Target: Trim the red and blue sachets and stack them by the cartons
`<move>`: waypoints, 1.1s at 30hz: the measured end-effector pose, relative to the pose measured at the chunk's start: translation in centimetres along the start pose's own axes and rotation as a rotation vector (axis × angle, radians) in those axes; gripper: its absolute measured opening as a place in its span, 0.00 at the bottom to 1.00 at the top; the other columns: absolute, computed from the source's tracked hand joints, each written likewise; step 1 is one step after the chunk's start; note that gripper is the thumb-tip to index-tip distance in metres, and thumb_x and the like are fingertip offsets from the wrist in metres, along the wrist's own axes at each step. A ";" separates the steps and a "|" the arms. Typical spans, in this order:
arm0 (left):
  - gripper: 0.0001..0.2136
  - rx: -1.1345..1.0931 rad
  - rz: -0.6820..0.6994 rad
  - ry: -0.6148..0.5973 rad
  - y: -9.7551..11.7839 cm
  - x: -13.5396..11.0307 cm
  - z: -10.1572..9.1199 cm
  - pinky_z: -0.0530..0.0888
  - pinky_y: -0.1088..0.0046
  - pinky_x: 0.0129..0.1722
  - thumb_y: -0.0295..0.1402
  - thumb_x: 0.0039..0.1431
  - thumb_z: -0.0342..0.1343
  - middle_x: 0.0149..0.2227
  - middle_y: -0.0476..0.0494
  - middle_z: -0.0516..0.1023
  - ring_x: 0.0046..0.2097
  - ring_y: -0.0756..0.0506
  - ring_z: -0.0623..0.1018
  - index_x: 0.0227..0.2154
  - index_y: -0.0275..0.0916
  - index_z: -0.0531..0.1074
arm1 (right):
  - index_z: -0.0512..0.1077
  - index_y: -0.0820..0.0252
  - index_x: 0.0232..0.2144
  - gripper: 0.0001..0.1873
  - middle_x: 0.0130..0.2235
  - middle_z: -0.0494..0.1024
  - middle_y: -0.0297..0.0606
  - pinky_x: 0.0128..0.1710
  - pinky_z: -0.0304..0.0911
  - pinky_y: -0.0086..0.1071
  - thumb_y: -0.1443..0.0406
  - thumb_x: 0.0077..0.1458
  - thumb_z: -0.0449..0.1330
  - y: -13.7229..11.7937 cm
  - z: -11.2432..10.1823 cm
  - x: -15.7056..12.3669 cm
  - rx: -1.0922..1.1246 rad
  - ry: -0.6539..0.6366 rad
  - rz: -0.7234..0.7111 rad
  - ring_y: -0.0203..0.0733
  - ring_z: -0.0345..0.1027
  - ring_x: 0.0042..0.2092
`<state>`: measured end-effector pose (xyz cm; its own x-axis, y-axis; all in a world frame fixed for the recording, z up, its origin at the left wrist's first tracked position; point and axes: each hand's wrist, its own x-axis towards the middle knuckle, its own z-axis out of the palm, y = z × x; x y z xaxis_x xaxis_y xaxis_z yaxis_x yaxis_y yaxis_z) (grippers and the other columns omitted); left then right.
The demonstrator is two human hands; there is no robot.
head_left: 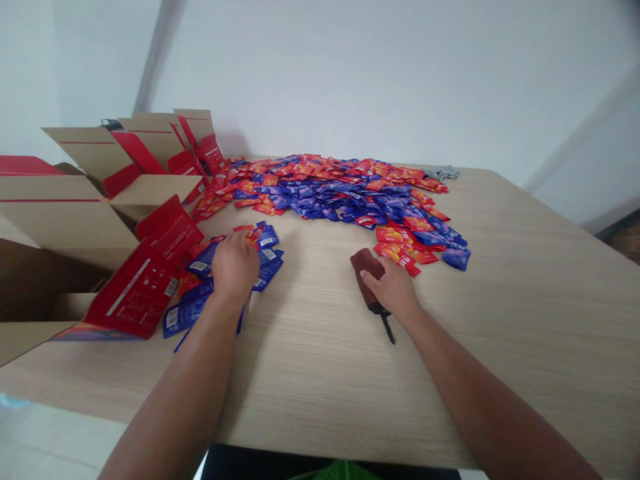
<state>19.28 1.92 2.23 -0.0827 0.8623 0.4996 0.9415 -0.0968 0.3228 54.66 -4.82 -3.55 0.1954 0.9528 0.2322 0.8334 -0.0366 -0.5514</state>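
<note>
My left hand [236,263], its fingers curled downward, rests over a loose heap of small blue packets [270,255] and red-orange packets beside the boxes. Whether a packet is pinched in those fingers is hidden. On the right, my right hand [395,287] is wrapped round a reddish-brown oblong thing [364,270] with a black end and a thin black strap or stem pointing toward me. I cannot make out its kind. Just beyond that hand lie several red-orange packets [397,237], the near end of a long pile.
Across the back of the wooden table [310,373] runs a curved pile of blue and red packets [325,193]. Open cardboard boxes [50,207] with red printed flaps [140,290] crowd the left side. A grey cloth [443,173] lies at the back right, before a white wall [375,80].
</note>
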 end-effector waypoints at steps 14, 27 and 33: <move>0.20 -0.478 0.365 -0.270 6.6 -6.4 8.2 0.76 0.58 0.63 0.23 0.60 0.53 0.56 0.40 0.82 0.59 0.41 0.79 0.54 0.39 0.77 | 0.77 0.55 0.40 0.12 0.33 0.80 0.32 0.35 0.58 0.33 0.54 0.61 0.65 -0.9 0.0 -0.3 0.201 -0.108 -0.152 0.42 0.71 0.35; 0.27 -0.435 0.505 -0.346 14.6 2.3 17.9 0.65 0.52 0.73 0.28 0.61 0.60 0.72 0.32 0.67 0.73 0.36 0.66 0.65 0.38 0.70 | 0.72 0.55 0.35 0.11 0.31 0.77 0.31 0.33 0.60 0.33 0.55 0.59 0.64 -1.2 0.4 0.0 0.390 -0.016 -0.057 0.42 0.69 0.33; 0.35 -0.385 0.475 -0.300 18.2 5.5 20.8 0.61 0.51 0.73 0.33 0.63 0.64 0.73 0.28 0.63 0.73 0.32 0.63 0.72 0.34 0.63 | 0.72 0.53 0.34 0.10 0.30 0.76 0.30 0.33 0.59 0.34 0.56 0.60 0.64 -1.5 0.5 -0.1 0.371 -0.072 -0.092 0.41 0.69 0.32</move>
<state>42.81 15.23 -5.90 0.4574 0.7775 0.4315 0.6652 -0.6212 0.4142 53.18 -4.68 -3.14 0.0804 0.9663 0.2446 0.5996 0.1491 -0.7863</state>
